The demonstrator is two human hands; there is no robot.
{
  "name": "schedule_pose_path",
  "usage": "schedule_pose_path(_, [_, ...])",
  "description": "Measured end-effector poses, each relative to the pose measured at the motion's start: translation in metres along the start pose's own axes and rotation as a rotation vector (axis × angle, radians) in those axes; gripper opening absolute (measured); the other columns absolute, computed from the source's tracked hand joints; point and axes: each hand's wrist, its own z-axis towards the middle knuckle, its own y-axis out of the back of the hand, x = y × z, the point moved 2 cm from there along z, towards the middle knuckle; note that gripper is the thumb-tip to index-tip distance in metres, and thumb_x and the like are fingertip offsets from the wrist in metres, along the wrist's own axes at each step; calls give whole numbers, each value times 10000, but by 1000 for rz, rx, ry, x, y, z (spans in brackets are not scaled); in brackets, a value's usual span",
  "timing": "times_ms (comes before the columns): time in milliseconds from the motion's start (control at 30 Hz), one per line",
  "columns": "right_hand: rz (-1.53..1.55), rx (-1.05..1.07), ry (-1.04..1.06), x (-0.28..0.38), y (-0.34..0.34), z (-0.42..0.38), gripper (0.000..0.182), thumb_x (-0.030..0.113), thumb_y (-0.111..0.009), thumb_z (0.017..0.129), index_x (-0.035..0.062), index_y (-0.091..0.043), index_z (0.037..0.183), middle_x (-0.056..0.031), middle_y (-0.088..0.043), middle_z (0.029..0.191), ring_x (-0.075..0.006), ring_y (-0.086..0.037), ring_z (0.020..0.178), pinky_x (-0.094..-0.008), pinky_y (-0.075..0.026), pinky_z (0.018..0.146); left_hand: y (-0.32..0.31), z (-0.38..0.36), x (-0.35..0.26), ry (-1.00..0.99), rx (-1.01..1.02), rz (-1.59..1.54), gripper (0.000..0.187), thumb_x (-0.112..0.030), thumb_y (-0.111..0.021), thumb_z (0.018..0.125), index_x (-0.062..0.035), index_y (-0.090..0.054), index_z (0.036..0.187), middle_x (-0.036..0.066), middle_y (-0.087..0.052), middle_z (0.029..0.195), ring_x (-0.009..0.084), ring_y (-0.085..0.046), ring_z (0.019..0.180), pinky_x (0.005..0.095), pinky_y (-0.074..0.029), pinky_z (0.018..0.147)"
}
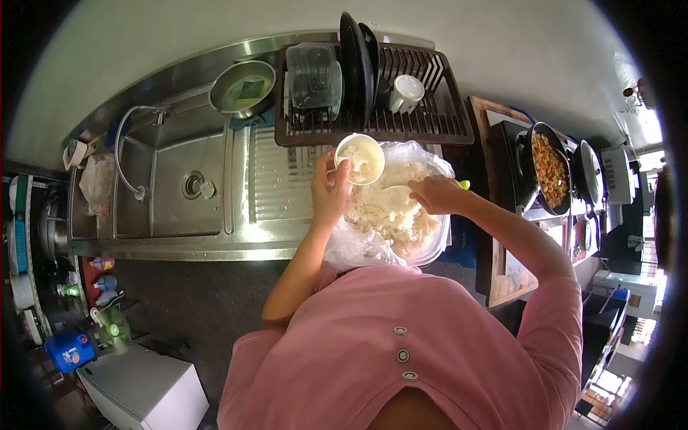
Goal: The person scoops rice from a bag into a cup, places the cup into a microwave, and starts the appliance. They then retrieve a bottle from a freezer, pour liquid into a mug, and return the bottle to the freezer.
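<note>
My left hand (331, 185) is wrapped round a small white cup (379, 169), tilted so its inside shows, with some cooked rice (352, 153) in it. Below and beside the cup sits a clear plastic tub (442, 240) lined with a thin plastic bag (362, 247) and heaped with white rice (394, 223). Over the tub's right side, my right hand (436, 195) is closed on the handle of what looks like a pale rice paddle (395, 192). Its blade is against the rice, and my fingers cover most of the handle.
A steel sink (188, 154) with a curved faucet (123, 140) lies left. Behind the tub, a brown dish rack (451, 107) holds dark plates (352, 64), a clear container (312, 72) and a white mug (407, 93). A pan of diced food (550, 170) stands on the stove at right.
</note>
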Motion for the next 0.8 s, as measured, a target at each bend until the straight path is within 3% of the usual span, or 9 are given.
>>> schedule_pose_path(267, [273,-317,-143,-4,-5,-46,231,255,-502,917,27,-516,946,-244,-594,730,-420,-597,740,-498,-463,661,9,-17,-30,5,4,15,419,-260,-615,905,-44,-484,1240,104,-602,990,153,-615,872,260,-490,680])
schedule_pose_path(500, [703,-301,-143,-4,-35,-46,237,190,-483,897,-43,-496,853,-261,-578,730,-440,-562,698,-455,-435,611,11,-36,-36,156,107,-20,491,-286,-622,898,-39,-440,1280,130,-561,1018,152,-606,813,261,-543,580])
schedule_pose_path(600, [724,-362,-184,3,-17,-58,236,180,-480,896,-51,-495,847,-255,-567,697,-428,-567,674,-434,-437,591,9,-42,-38,184,138,13,506,-290,-620,899,-38,-427,1292,142,-555,1044,153,-612,813,267,-555,585])
schedule_pose_path(700, [665,-659,-131,21,8,-77,228,167,-480,918,-18,-481,785,-88,-463,522,-154,-467,487,-314,-384,493,3,-45,-34,267,181,-15,497,-279,-615,904,-40,-423,1295,142,-547,1068,167,-620,850,278,-559,609])
schedule_pose_path(733, [641,-634,-186,33,18,-83,107,74,-486,881,-11,-519,936,-141,-530,660,-221,-537,562,-347,-441,558,0,-46,-34,305,220,-62,498,-257,-613,906,-42,-408,1306,141,-539,1083,183,-623,884,291,-562,643])
schedule_pose_path(800, [410,-773,-123,55,20,-82,228,10,-485,841,6,-509,1068,-181,-548,816,-290,-570,669,-387,-467,635,-8,-48,-29,375,262,-131,500,-230,-614,903,-44,-397,1313,141,-530,1104,192,-623,907,295,-562,663])
